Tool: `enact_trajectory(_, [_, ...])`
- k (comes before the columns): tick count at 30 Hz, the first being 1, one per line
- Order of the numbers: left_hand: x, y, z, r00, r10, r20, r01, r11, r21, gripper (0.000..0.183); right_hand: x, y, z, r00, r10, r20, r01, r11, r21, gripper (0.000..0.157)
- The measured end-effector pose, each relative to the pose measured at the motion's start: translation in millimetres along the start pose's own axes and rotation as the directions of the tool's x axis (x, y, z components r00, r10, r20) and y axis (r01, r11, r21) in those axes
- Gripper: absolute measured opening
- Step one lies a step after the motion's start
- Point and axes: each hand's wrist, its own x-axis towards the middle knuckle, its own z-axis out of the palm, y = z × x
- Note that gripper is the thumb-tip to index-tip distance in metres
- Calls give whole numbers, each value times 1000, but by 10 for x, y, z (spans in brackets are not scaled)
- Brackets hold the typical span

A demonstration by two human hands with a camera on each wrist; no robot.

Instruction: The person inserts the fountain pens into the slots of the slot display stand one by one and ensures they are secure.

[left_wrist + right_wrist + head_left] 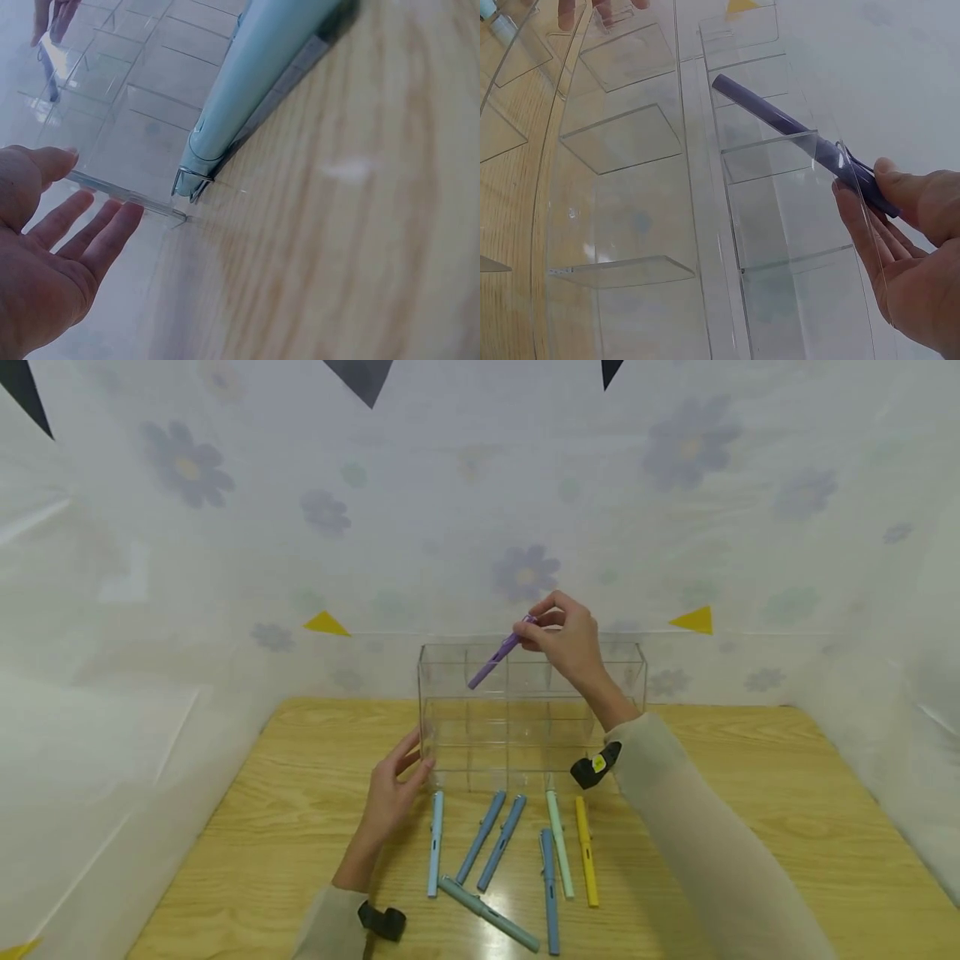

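A clear acrylic organizer (pixel 528 760) with several compartments stands upright at the back of the table. My right hand (pixel 570 639) pinches a purple pen (pixel 493 666) near one end, between thumb and fingers. The pen slants down to the left over the organizer's upper row; in the right wrist view the purple pen (pixel 769 114) lies across a divider's top edge, though I cannot tell whether it touches. My left hand (pixel 392 793) holds the organizer's lower left side, its thumb and fingers on either side of the panel edge in the left wrist view. Close by lies a light blue pen (pixel 255 82).
Several pens lie before the organizer: two blue pens side by side (pixel 502 842), a grey-green one (pixel 489 914) lying slantwise, another blue one (pixel 550 893), a mint one (pixel 559 843) and a yellow one (pixel 587 852). A flowered sheet (pixel 420 527) hangs behind the wooden table (pixel 750 827).
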Motion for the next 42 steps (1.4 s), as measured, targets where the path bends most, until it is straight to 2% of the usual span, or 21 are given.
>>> enact_trajectory(4, [-16, 30, -12, 1000, -24, 4, 24, 1000, 0, 55, 0, -13, -11, 1000, 8, 23, -8, 1000, -12, 21])
enact_trajectory(5, [-22, 94, -13, 1000, -30, 4, 30, 1000, 0, 54, 1, -15, -13, 1000, 8, 27, -8, 1000, -14, 22])
enact_trajectory(11, [-12, 114, 12, 1000, -7, -7, 7, 1000, -14, 52, -7, -46, -59, 999, 23, 44, -24, 1000, 10, 33])
enact_trajectory(12, [-4, 57, 22, 1000, -1, -11, 0, 1000, -17, 53, -9, -44, -76, 999, 24, 40, -25, 1000, 12, 35])
enact_trajectory(15, [16, 48, 59, 1000, 10, -20, -10, 1000, -11, 53, -28, -47, -140, 1000, 14, 9, -15, 1000, 13, 39])
enact_trajectory(20, [21, 33, 75, 1000, 9, -15, -9, 1000, -13, 53, -109, -94, -263, 996, -63, -58, 62, 998, -30, 38])
enact_trajectory(24, [21, 18, 51, 1000, 4, -4, -4, 1000, -25, 53, -236, -152, -335, 991, -100, -85, 97, 995, -37, 34])
enact_trajectory(28, [36, 0, 34, 1000, 22, -4, -22, 999, -32, 53, -375, -187, -379, 992, -104, -73, 102, 994, -42, 32])
enact_trajectory(34, [22, -13, 16, 999, 38, -29, -39, 999, -22, 52, -593, -154, -403, 996, -79, -36, 78, 997, -19, 31])
enact_trajectory(42, [39, -38, 6, 998, 61, -29, -62, 997, -34, 52, -903, -72, -458, 997, -54, -58, 54, 999, 4, 29])
